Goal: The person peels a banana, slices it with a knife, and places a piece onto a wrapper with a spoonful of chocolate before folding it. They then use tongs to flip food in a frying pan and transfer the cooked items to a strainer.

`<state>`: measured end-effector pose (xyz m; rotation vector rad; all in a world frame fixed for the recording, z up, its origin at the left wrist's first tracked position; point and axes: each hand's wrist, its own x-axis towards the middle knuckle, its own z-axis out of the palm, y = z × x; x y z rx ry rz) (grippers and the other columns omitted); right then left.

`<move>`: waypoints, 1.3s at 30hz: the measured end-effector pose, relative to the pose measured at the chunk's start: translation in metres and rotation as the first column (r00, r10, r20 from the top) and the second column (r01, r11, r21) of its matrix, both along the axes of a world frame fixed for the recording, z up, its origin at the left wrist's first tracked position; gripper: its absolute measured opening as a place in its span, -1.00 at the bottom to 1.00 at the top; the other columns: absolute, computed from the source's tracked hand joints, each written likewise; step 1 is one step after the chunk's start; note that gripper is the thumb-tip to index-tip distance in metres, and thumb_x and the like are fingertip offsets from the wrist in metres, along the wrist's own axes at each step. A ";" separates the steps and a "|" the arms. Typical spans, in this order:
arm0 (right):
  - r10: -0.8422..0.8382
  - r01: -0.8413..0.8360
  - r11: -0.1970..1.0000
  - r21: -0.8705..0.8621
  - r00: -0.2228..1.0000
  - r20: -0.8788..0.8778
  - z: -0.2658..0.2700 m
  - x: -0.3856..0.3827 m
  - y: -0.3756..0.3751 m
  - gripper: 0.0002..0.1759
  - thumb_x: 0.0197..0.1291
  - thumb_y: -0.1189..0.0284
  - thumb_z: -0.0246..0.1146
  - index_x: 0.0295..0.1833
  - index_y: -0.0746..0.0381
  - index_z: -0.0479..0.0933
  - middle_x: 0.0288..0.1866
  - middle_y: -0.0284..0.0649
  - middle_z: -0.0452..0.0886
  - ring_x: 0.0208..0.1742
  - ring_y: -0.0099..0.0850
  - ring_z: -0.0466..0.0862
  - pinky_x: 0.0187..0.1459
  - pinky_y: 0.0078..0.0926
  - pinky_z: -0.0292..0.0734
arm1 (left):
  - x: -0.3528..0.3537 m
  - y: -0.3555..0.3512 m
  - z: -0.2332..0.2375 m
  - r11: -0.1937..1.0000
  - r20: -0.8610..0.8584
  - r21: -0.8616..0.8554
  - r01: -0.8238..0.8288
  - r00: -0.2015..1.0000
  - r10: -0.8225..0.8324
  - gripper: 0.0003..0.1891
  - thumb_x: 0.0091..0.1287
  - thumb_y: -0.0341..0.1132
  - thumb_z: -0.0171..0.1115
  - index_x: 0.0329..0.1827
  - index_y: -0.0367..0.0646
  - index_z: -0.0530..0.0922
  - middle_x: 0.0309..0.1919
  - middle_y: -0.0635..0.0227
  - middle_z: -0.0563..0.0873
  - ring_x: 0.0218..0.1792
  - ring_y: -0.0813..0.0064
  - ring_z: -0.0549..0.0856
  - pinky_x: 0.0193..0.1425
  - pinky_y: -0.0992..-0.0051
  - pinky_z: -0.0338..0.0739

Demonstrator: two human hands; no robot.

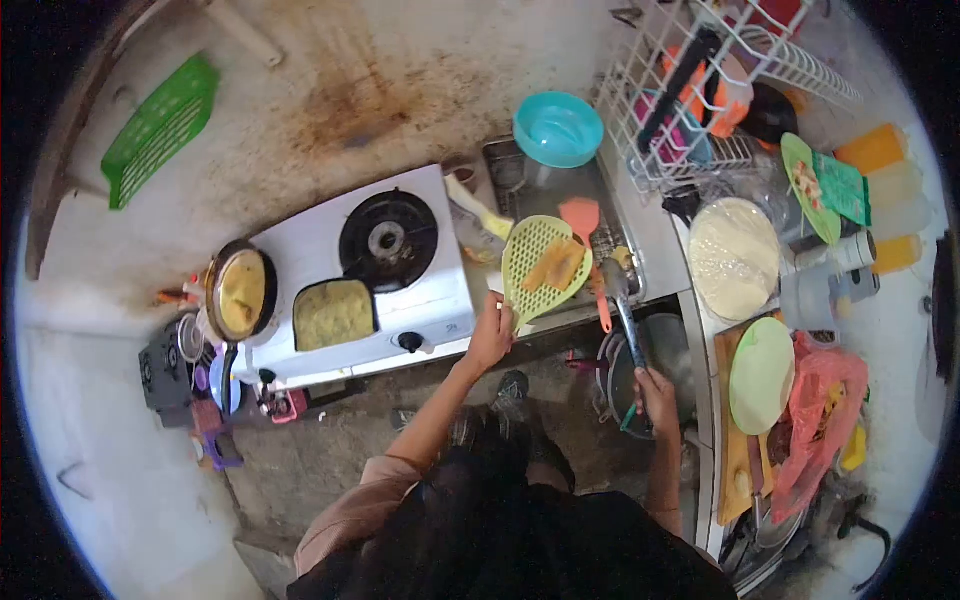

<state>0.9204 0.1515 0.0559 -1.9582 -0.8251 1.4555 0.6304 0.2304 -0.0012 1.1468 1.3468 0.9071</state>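
Note:
My left hand (491,336) is closed around the handle of a yellow-green skimmer (522,292), held over the counter beside the stove. On its perforated bowl lie golden-brown fried pieces (556,264). In my right hand (657,400) is the dark handle of a long metal utensil (626,318); its shiny head points at the metal tray (632,262), and I cannot tell its exact kind. An orange spatula (581,218) rests between the two tools, its handle toward me. A turquoise bowl (558,128) stands at the tray's far end.
On the white two-burner stove (300,250), a frying pan (240,290) holds yellow food at the left; a bare burner (388,238) is at the right. A white dish rack (690,140), a plate of pale wrappers (734,258) and a green plate (762,375) line the right counter.

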 end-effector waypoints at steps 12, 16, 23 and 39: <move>0.304 -0.296 0.949 0.111 0.950 -0.065 0.051 -0.082 -0.048 -0.74 0.23 0.25 0.14 -0.34 0.22 0.46 -0.60 -0.46 0.37 -0.68 -0.67 0.34 -0.63 -0.64 0.25 | -0.139 -0.147 0.044 0.981 -0.006 0.013 -0.194 0.981 0.194 -0.83 0.43 -0.23 -0.19 -0.20 -0.14 0.18 -0.66 0.41 0.40 -0.74 0.64 0.39 -0.69 0.60 0.29; 0.339 -0.331 0.941 0.077 0.928 -0.154 0.069 -0.156 -0.069 -0.78 0.25 0.26 0.12 -0.28 0.21 0.45 -0.59 -0.48 0.37 -0.67 -0.70 0.34 -0.65 -0.69 0.25 | -0.201 -0.207 0.051 0.949 0.026 -0.031 -0.315 0.949 0.316 -0.84 0.44 -0.23 -0.22 -0.23 -0.12 0.19 -0.59 0.45 0.35 -0.72 0.70 0.36 -0.68 0.65 0.28; 0.554 -0.543 0.833 0.109 0.816 -0.165 0.051 -0.321 -0.096 -0.72 0.24 0.22 0.14 -0.14 0.23 0.46 -0.54 -0.46 0.39 -0.66 -0.70 0.34 -0.66 -0.72 0.24 | -0.335 -0.343 0.044 0.797 0.036 0.030 -0.604 0.797 0.603 -0.85 0.44 -0.26 -0.19 -0.22 -0.14 0.18 -0.69 0.45 0.39 -0.78 0.70 0.33 -0.74 0.64 0.24; 0.798 -0.759 0.603 0.245 0.572 -0.190 0.046 -0.659 -0.120 -0.64 0.21 0.19 0.16 -0.03 0.25 0.48 -0.53 -0.47 0.37 -0.67 -0.73 0.33 -0.69 -0.78 0.21 | -0.584 -0.471 0.006 0.423 -0.029 0.077 -0.903 0.422 0.906 -0.84 0.43 -0.26 -0.21 -0.21 -0.16 0.17 -0.69 0.42 0.42 -0.78 0.66 0.36 -0.71 0.60 0.28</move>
